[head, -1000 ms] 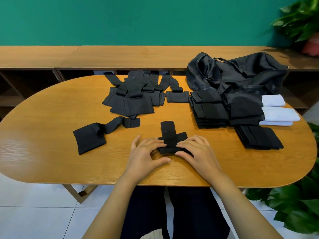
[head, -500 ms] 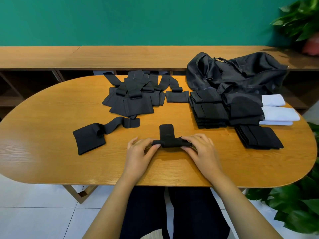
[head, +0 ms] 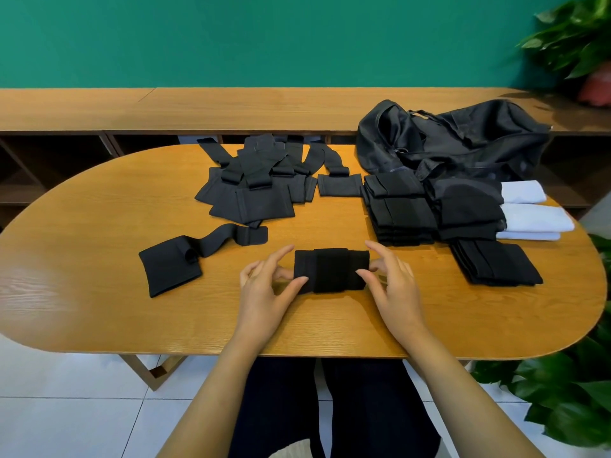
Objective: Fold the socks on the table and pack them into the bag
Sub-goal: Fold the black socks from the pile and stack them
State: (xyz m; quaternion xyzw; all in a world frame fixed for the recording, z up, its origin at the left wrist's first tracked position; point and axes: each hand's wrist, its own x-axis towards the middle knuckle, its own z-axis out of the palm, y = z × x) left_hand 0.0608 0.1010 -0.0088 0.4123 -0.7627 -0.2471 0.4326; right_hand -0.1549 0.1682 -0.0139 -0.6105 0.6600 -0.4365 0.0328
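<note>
Our left hand (head: 264,289) and right hand (head: 395,285) pinch the folded sock (head: 330,271) by its ends near the table's (head: 99,209) front edge. Its tail, earlier extended, now wraps over.

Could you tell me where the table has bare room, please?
Bare table lies left of the loose sock and along the near edge beside the left hand and right hand holding the folded sock. Around the bag and stacks it's crowded.

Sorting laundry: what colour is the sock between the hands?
The sock is black; head view.
</note>
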